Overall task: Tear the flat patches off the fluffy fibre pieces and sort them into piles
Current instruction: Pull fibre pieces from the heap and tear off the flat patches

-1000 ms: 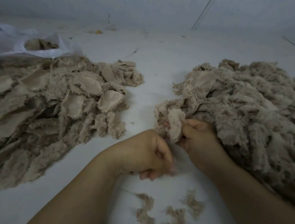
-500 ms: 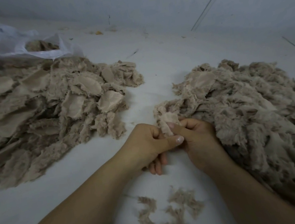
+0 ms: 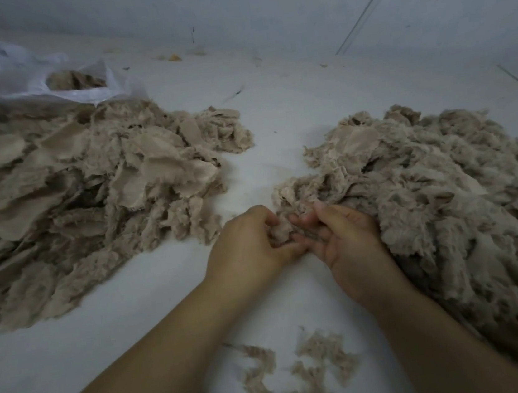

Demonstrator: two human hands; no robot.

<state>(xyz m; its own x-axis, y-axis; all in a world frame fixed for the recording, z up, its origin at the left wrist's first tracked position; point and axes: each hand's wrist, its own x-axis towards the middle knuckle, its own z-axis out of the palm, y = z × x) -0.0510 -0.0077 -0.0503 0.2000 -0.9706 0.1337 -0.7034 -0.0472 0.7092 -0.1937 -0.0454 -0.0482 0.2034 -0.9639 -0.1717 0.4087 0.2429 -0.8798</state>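
A person's two bare forearms reach in from the near edge over a white surface (image 3: 289,107), and the hands meet at the middle of the view. The left hand (image 3: 244,250) has its fingers curled round a small fluffy fibre piece (image 3: 280,231), beige in colour, gripping it from the left. The right hand (image 3: 344,235) holds the same piece from the right, its fingers half bent and spread a little, fingertips pinching into the fluff. The piece sits between the two hands, touching the near left edge of the right pile.

That right pile (image 3: 441,200) is a large heap of fluffy beige fibre that spreads along the right side, with the right wrist resting against it. On the left, well apart from it, lies the left pile (image 3: 88,197), a broader heap where many flat, smooth patches lie on top.

At the far left a translucent white plastic bag (image 3: 21,78) lies behind the left pile. Its mouth is open towards the viewer, and some of the same beige fibre (image 3: 75,80) shows inside; how much it holds cannot be told.

Near the viewer, between the forearms, a few loose scraps (image 3: 293,378) of fibre lie scattered on the surface.
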